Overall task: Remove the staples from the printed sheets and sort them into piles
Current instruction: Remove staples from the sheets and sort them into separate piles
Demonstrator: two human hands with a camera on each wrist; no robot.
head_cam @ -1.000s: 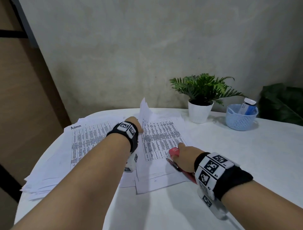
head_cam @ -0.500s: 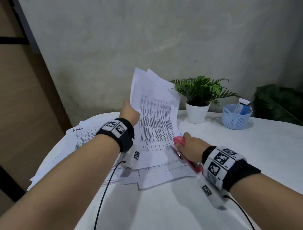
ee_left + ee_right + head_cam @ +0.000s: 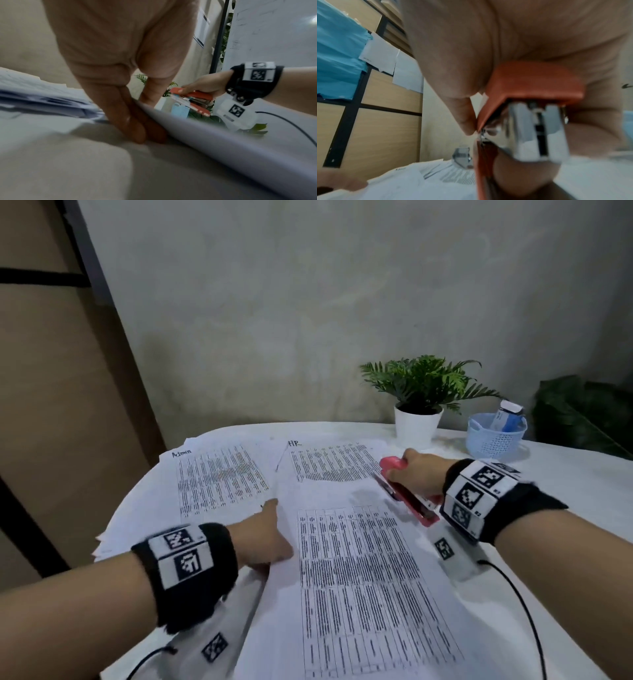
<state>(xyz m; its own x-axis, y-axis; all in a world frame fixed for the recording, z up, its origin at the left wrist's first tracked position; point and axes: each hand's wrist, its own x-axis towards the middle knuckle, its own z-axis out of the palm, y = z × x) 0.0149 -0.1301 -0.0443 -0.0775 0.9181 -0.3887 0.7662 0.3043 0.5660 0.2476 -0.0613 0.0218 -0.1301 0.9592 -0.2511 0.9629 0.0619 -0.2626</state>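
Observation:
A set of printed sheets (image 3: 359, 594) lies on the table in front of me. My left hand (image 3: 270, 532) pinches its left edge (image 3: 205, 136), fingers (image 3: 130, 121) underneath and thumb on top, so that edge is lifted slightly. Behind it lie two piles of sheets, one marked "Admin" (image 3: 219, 481) on the left and one marked "HR" (image 3: 329, 463) in the middle. My right hand (image 3: 414, 474) grips a red stapler (image 3: 407, 494) just right of the HR pile, above the table. The stapler's metal nose (image 3: 536, 128) points forward. No staple is discernible.
A potted plant (image 3: 419, 405) and a blue basket (image 3: 496, 436) holding a bottle stand at the back right of the white table (image 3: 565, 491). A wooden cabinet (image 3: 51, 405) stands at the left. Cables trail from both wristbands.
My left hand, which held the sheets up half a second ago, has brought them down flat towards me. The HR pile is now uncovered. My right hand keeps the stapler.

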